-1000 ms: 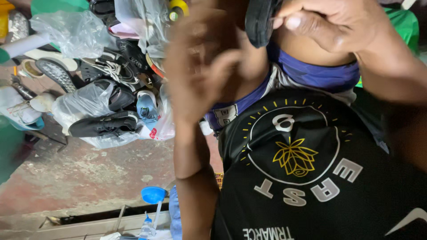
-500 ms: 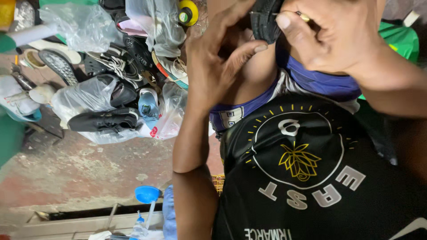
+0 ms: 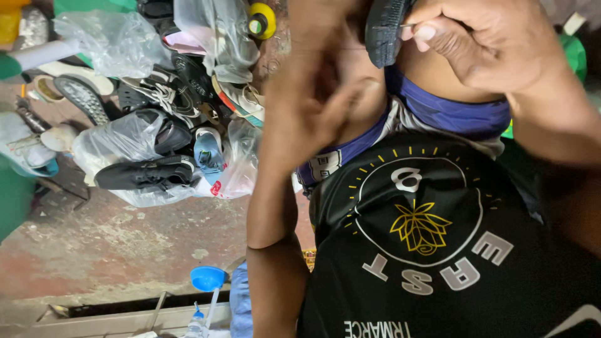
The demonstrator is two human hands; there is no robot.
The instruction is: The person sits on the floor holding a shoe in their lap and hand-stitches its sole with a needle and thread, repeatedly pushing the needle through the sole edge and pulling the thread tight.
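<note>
Left hand (image 3: pixel 313 119) raised, fingers spread and blurred; right hand (image 3: pixel 482 44) pinching, thumb against forefinger

The left hand (image 3: pixel 313 112) comes off the dark shoe sole (image 3: pixel 385 31), its fingers now loose and blurred just below, while the right hand (image 3: pixel 482 44) slides rightward, thumb pinching the sole's edge.

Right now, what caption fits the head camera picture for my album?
Right hand pinches a dark shoe sole, left hand beside it, piled shoes on the floor.
</note>
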